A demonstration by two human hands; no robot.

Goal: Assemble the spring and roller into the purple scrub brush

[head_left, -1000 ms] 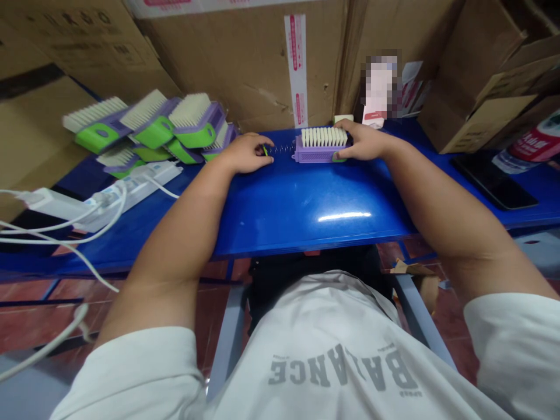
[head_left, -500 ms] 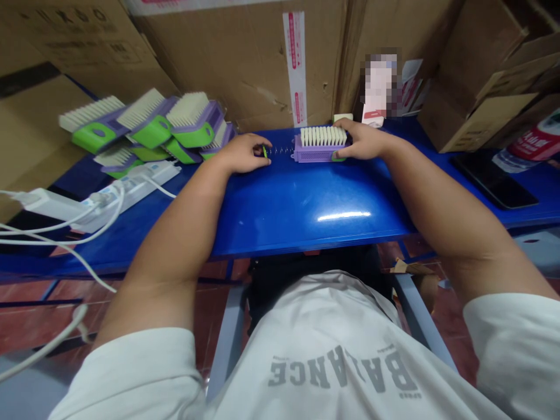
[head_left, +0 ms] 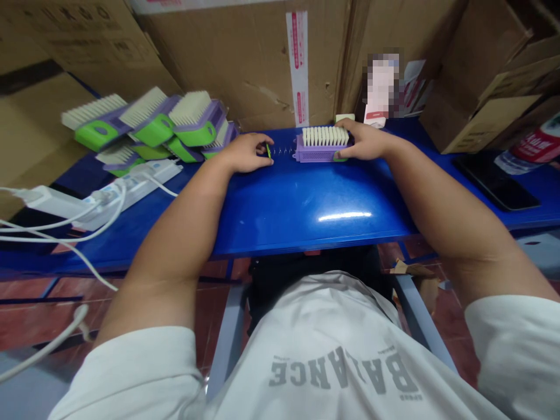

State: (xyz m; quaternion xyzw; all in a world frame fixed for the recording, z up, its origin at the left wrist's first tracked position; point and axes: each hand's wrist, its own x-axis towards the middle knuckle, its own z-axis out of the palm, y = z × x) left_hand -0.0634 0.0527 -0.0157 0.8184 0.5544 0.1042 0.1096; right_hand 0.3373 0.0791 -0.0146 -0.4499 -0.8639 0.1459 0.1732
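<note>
My right hand (head_left: 366,140) is closed around the right end of a purple brush body (head_left: 315,154) with cream bristles (head_left: 324,136) pointing up, resting on the blue tabletop. A thin metal spring (head_left: 283,151) runs from the left end of that body toward my left hand (head_left: 248,154). Between my left thumb and fingers is a small green end piece (head_left: 269,153), held upright at the spring's other end. Its far side is hidden by my fingers. To the left of my left hand lies a pile of purple-and-green brushes (head_left: 192,129).
A white power strip (head_left: 126,189) with cables lies in front of the pile. Cardboard boxes (head_left: 245,64) line the back of the blue table (head_left: 297,216). On the right are a black phone (head_left: 499,184), a bottle with a red label (head_left: 531,146) and an open carton (head_left: 472,111).
Both hands keep their holds on the brush body and the green end piece. The view has shifted very slightly; little else differs.
</note>
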